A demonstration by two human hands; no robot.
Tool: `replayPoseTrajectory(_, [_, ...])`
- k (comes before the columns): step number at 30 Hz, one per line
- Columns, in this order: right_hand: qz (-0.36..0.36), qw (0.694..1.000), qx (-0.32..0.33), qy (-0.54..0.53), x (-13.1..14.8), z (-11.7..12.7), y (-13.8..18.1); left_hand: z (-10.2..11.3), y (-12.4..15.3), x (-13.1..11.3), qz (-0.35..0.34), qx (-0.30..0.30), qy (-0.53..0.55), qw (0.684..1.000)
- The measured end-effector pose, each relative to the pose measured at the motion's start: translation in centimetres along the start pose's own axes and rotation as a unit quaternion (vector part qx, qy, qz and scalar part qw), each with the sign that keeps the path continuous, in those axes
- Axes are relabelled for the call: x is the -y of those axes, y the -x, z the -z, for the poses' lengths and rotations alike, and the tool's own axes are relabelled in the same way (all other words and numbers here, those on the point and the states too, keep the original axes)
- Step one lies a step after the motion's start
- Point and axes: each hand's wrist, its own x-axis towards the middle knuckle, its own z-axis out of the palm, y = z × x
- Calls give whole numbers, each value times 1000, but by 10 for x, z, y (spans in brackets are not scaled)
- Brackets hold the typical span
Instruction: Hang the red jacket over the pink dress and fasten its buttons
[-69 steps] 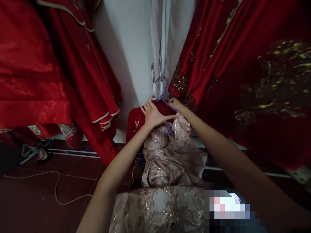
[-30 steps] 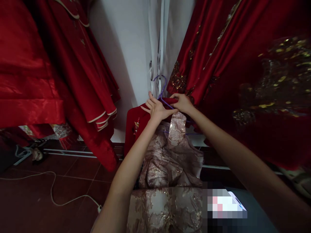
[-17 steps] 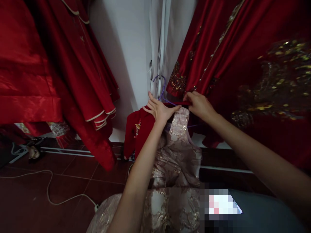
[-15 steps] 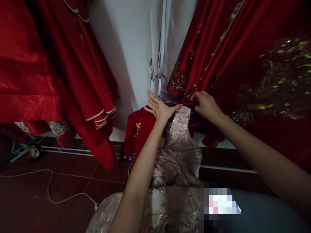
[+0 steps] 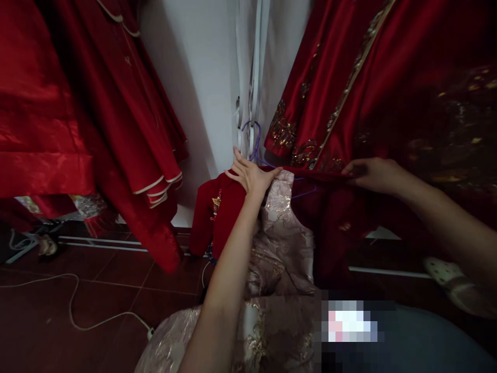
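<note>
A sleeveless pinkish dress (image 5: 277,238) with gold patterning hangs on a purple hanger (image 5: 258,142). A red jacket (image 5: 229,207), with a beaded gold ornament on its left side, lies around the dress's shoulders. My left hand (image 5: 254,176) rests at the neck of the two garments, fingers spread and thumb against the dress's shoulder. Out to the right, my right hand (image 5: 368,172) pinches the jacket's upper edge and holds it stretched away from the dress. Under that edge, the hanger's right end shows beside the dress shoulder.
Red garments (image 5: 143,114) hang on the left, and a red robe with gold embroidery (image 5: 330,93) on the right. A white cable (image 5: 73,295) crosses the tiled floor. Low metal rails (image 5: 104,244) run along the wall. A pale clog (image 5: 444,272) is at right. Blurred blocks hide part of the lower right.
My right hand has moved right, drawing the jacket's edge out from the dress shoulder into a taut line. My left hand stays at the neck.
</note>
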Motion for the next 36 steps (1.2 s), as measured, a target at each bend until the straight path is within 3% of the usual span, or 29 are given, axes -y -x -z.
replayPoseTrajectory(3, [-21,978,129,-163,30,4,16,0,0,1,-9,-21,-18,1000])
replayPoseTrajectory(5, [-49,955,162,-245,56,-6,27,-1,1,1,-10,-31,-27,999])
replayPoseTrajectory(7, [-59,952,145,-261,84,-26,35,-1,4,-1,-9,-31,-33,999])
replayPoseTrajectory(9, [-58,959,62,-270,113,-50,40,2,6,-2,-15,-22,-42,999])
replayPoseTrajectory(10, [-41,966,30,-255,126,-63,42,5,7,-1,-23,-17,-48,998])
replayPoseTrajectory(13, [53,972,13,-228,155,-95,45,21,7,8,-80,9,-69,994])
replayPoseTrajectory(18, [65,965,-30,-251,161,-120,46,58,0,47,-232,93,-69,966])
replayPoseTrajectory(21, [75,963,-34,-255,155,-125,48,75,-4,71,-274,113,-45,954])
replayPoseTrajectory(23, [82,960,-39,-263,151,-127,51,82,-6,82,-261,94,-36,960])
replayPoseTrajectory(28, [72,944,-81,-311,157,-138,60,83,-4,93,-145,18,-1,989])
replayPoseTrajectory(30, [72,933,-99,-337,167,-146,67,75,4,95,-149,41,28,988])
replayPoseTrajectory(34, [140,916,-39,-373,188,-162,84,55,29,101,-189,144,54,970])
replayPoseTrajectory(36, [154,909,-27,-385,191,-166,90,53,42,104,-183,160,51,969])
